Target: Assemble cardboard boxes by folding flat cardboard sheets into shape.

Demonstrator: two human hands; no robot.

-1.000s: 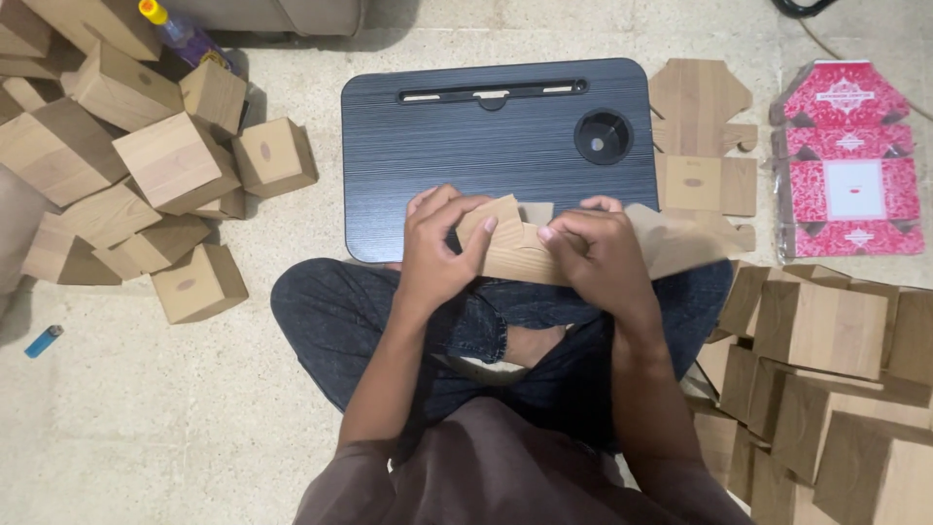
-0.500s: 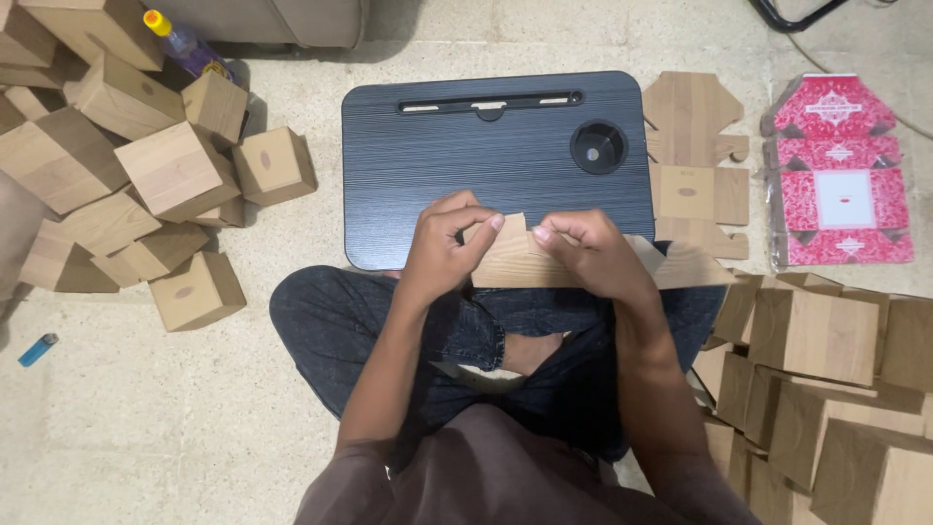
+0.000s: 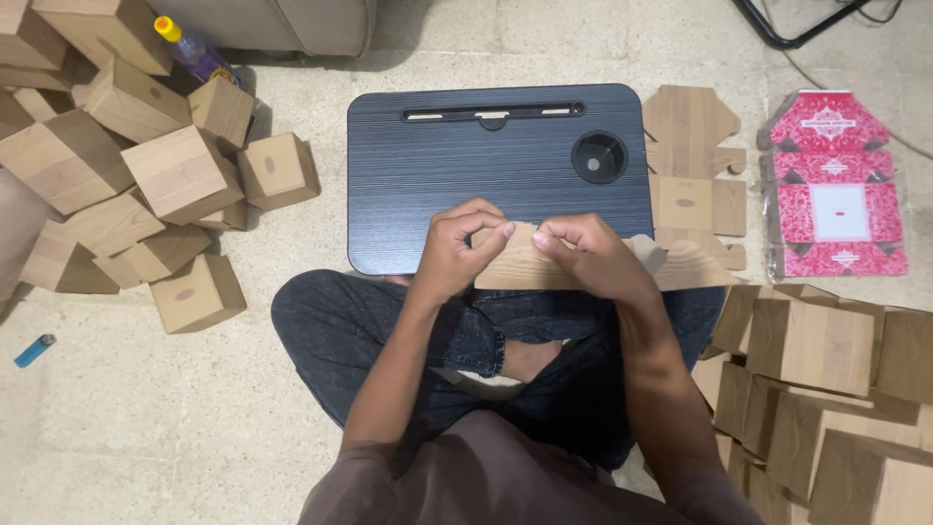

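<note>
Pinching one flat wood-print cardboard box blank [image 3: 520, 264], the left hand [image 3: 457, 248] and right hand [image 3: 588, 255] sat nearer together than before, over one dark grey lap desk [image 3: 457, 160].

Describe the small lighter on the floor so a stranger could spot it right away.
Start at the dark lap desk and look left past the heap of folded wood-grain boxes. Below that heap, near the left edge, the lighter lies alone on the floor: small, slim and bright blue, unlike the tan boxes.
</note>
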